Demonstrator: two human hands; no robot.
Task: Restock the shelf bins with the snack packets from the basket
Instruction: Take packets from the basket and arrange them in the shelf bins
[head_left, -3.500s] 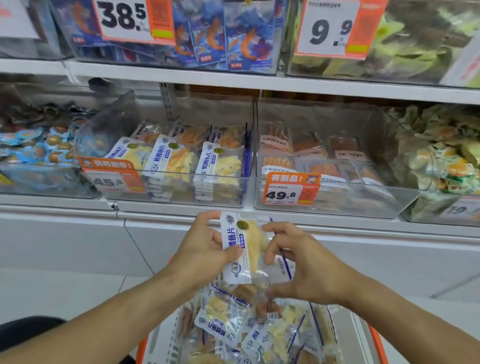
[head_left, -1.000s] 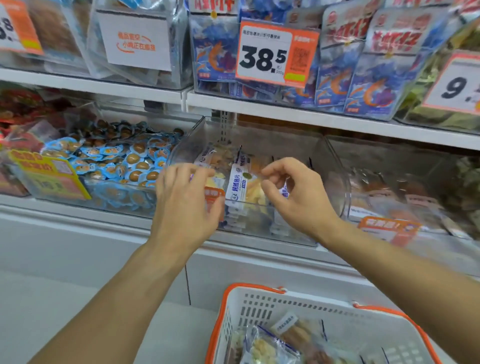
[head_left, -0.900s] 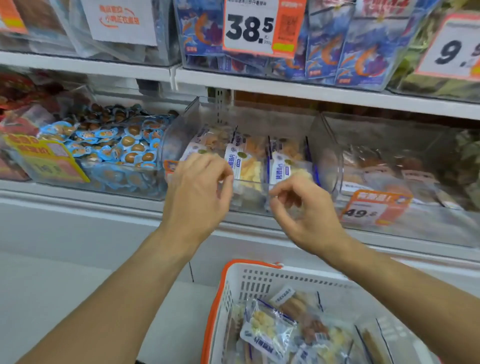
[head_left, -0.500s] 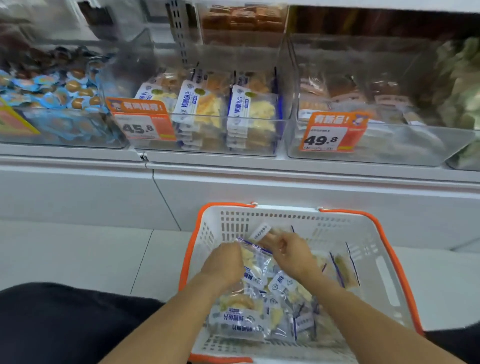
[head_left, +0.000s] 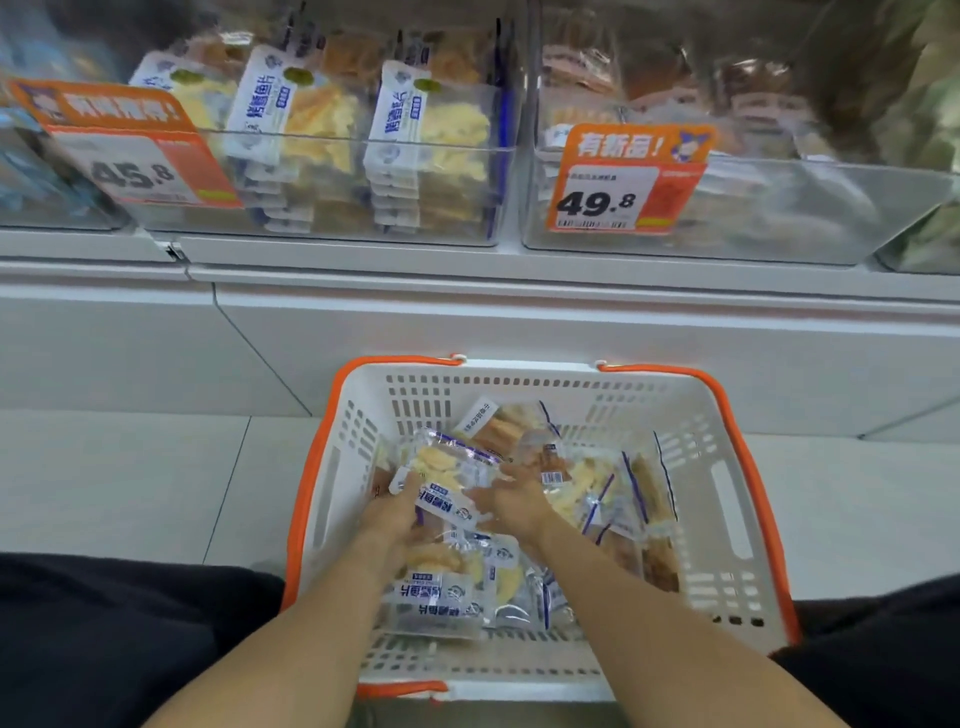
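Both hands down inside the white, orange-rimmed basket (head_left: 727, 499), which sits on the pale floor between two dark-clothed knees.

Left hand (head_left: 396, 512) and right hand (head_left: 511, 496) closed on opposite sides of one clear snack packet (head_left: 451, 480): yellow pieces inside, white-and-blue label band along its near edge. Packet raised slightly above the pile, tilted, nearer the basket's left wall than its right. Left fingers curled round the packet's left end, thumb on top; right fingers pressed against its right end, exact pinch blurred.

Beneath and to the right, a loose heap of further packets (head_left: 457, 592) covering most of the basket floor, several label-up at the near side, darker brown ones (head_left: 506, 426) toward the far wall and the right side.

Above, on the white shelf (head_left: 519, 265), a clear bin (head_left: 498, 208) at its front edge, holding three upright rows of the same yellow packets (head_left: 431, 135), with an orange price tag (head_left: 140, 156) reading 45.8 at the bin's left front. Just beside it to the right, touching or nearly so, a second clear bin (head_left: 779, 208) with brownish packets and a tag (head_left: 631, 176) reading 49.8.
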